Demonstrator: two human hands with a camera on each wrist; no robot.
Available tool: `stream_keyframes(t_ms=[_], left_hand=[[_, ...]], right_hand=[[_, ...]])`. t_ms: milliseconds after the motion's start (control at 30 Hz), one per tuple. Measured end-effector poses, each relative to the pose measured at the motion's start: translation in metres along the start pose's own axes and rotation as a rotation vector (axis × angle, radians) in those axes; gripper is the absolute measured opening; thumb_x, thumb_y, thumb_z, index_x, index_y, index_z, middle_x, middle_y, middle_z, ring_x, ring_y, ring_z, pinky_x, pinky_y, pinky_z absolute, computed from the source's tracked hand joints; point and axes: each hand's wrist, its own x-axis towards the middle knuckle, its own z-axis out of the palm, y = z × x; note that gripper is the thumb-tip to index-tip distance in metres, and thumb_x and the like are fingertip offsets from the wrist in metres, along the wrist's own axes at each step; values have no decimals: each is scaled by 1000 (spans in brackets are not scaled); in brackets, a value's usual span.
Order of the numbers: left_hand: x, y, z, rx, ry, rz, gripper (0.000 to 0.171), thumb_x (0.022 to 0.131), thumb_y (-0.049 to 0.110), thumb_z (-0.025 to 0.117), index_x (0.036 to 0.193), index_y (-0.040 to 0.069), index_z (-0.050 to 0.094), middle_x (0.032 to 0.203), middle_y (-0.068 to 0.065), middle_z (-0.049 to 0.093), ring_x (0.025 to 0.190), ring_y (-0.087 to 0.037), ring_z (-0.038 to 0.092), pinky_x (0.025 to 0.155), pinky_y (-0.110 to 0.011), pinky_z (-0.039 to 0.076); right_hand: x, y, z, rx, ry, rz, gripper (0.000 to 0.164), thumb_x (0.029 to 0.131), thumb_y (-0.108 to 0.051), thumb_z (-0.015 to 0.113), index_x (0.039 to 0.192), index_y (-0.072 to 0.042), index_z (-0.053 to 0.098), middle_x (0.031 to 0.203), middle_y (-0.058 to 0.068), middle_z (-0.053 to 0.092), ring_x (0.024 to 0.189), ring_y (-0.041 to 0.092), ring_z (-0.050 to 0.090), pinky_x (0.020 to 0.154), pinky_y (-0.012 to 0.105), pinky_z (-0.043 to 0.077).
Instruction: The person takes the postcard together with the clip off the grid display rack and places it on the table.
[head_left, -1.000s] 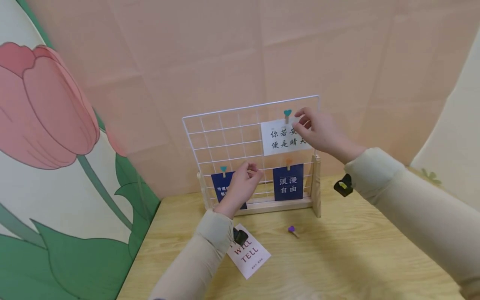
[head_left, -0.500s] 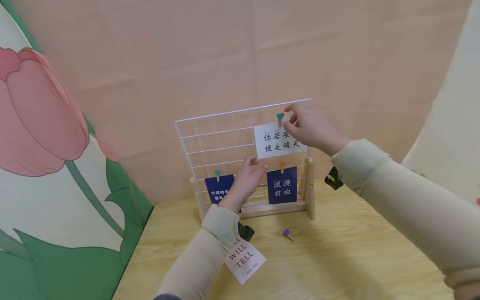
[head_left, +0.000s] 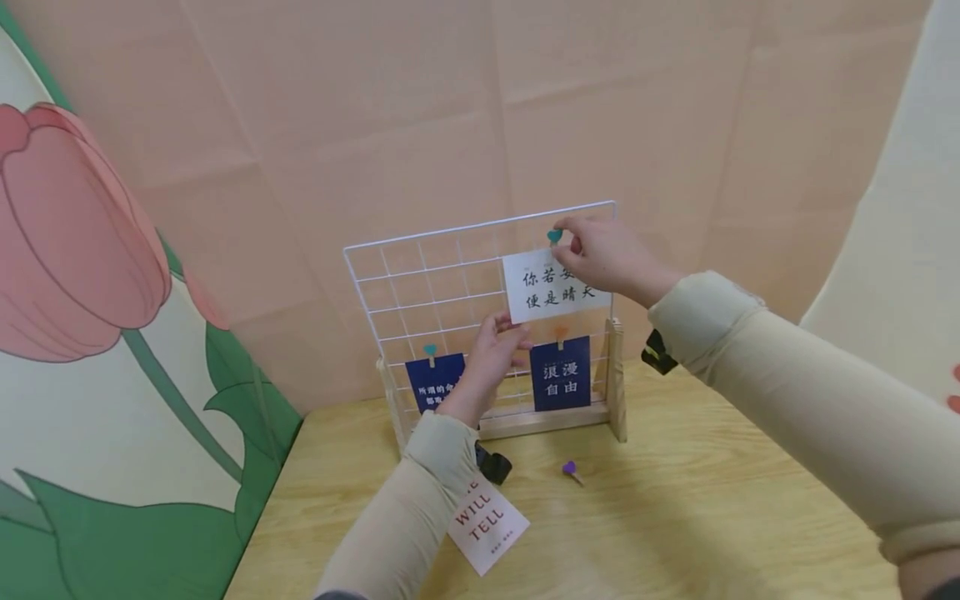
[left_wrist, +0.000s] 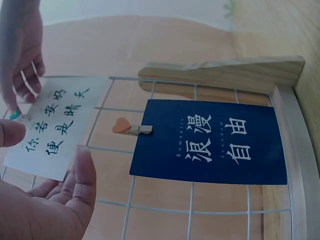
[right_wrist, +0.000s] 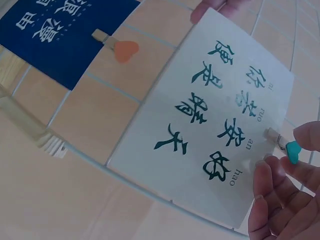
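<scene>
A white card [head_left: 542,293] with black characters hangs on the upper right of the white wire grid [head_left: 408,275]. My right hand [head_left: 615,260] pinches the teal heart clothespin [right_wrist: 292,151] at the card's top edge between thumb and finger. Near the card's lower left corner is my left hand [head_left: 487,362], its fingertips by that corner and its thumb apart from them. Below hangs a navy card [left_wrist: 210,142] on an orange heart clothespin [left_wrist: 121,125]. Partly behind my left hand hangs another navy card [head_left: 435,382] under a teal heart clothespin [head_left: 431,351].
Wooden supports [head_left: 617,379] hold the grid upright on the wood-grain table [head_left: 697,483]. A purple heart clothespin [head_left: 572,469] lies in front of it. A pale card with red lettering [head_left: 491,529] lies partly under my left forearm. Pink cloth [head_left: 360,108] stands behind.
My right thumb and finger have moved left and closed onto the teal clothespin on the white card. My left hand has come up to the card's lower left corner. The view has shifted slightly.
</scene>
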Motion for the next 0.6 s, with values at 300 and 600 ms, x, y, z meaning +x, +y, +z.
stream_keyframes(t_ms=[300, 600], left_hand=[[7, -2, 8, -117, 50, 66, 35, 94, 6, 58, 128, 4, 48, 117, -11, 55, 101, -22, 61, 88, -35, 51], [8, -3, 9, -94, 106, 89, 28, 96, 4, 53, 124, 2, 53, 108, -8, 62, 97, -20, 63, 85, -30, 52]], right_hand=[[4, 1, -5, 77, -26, 43, 44, 102, -27, 44, 140, -5, 46, 100, 15, 61, 79, 26, 60, 66, 37, 48], [5, 0, -5, 104, 9, 36, 36, 103, -26, 44, 130, -5, 56, 91, 13, 59, 72, 25, 56, 59, 35, 45]])
